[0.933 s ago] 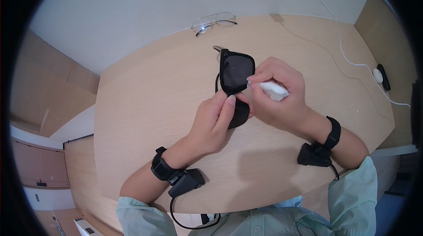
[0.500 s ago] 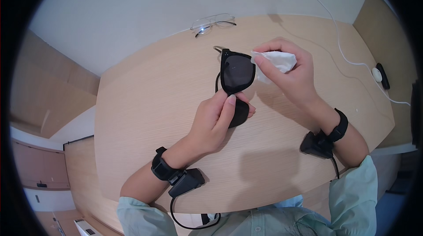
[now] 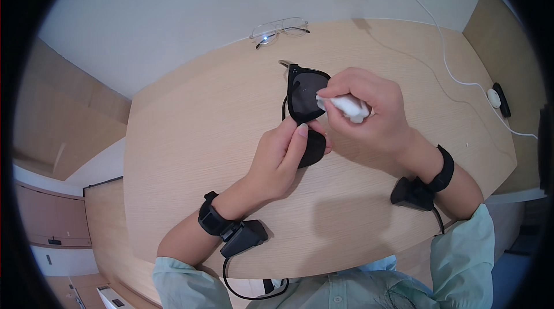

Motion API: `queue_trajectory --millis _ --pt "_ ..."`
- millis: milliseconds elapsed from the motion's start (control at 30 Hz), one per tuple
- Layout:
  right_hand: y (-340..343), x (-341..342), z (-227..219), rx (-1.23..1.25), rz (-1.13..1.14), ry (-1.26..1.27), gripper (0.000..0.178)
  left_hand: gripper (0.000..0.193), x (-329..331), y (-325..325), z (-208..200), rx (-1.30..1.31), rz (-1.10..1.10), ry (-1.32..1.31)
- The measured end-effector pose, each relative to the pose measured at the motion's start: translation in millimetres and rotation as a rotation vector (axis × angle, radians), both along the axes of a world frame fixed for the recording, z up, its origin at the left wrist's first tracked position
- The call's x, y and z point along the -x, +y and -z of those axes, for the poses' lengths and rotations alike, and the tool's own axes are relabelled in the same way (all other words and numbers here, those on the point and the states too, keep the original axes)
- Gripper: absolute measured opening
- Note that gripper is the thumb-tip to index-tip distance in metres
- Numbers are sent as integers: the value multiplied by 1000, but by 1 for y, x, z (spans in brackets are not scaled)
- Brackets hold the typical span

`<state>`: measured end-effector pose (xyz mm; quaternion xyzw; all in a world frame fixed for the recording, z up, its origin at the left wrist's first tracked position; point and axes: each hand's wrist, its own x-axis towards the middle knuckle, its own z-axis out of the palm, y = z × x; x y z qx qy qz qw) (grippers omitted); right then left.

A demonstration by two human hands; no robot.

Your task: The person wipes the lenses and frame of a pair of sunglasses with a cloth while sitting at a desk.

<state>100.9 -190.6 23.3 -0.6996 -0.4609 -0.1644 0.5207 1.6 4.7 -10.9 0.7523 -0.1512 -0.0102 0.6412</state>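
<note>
Black-framed sunglasses with dark lenses are held up over the table, turned so that one lens stands above the other. My left hand pinches them at the bridge and partly covers the lower lens. In my right hand a crumpled white tissue is gripped between thumb and fingers. Its tip touches the right side of the upper lens or the rim there; exactly which is hard to tell. Small pale specks show on that lens.
Thin-framed clear eyeglasses rest at the table's far edge by the wall. A white cable runs down the right side, near a round white piece and a black bar. The wooden table has a curved edge. Black devices with cords are strapped to both wrists.
My right hand has moved left and slightly down, bringing the tissue from beside the upper lens onto its right side. The tissue is bunched tighter. The left hand barely moved.
</note>
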Motion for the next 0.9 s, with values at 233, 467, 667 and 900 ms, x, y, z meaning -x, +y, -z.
queue_trajectory --millis 233,467,667,900 --pt "-5 4 -6 138 -105 -27 22 37 0 5 -2 -162 -36 -52" --pt "-21 -15 -38 -71 10 200 23 36 2 -3 -7 -2 -29 -14" --pt "-15 -21 -36 6 45 -211 30 37 3 -2 -6 -27 -24 8" --pt "-12 -11 -29 97 44 -282 42 35 2 -5 -9 -66 -20 -20"
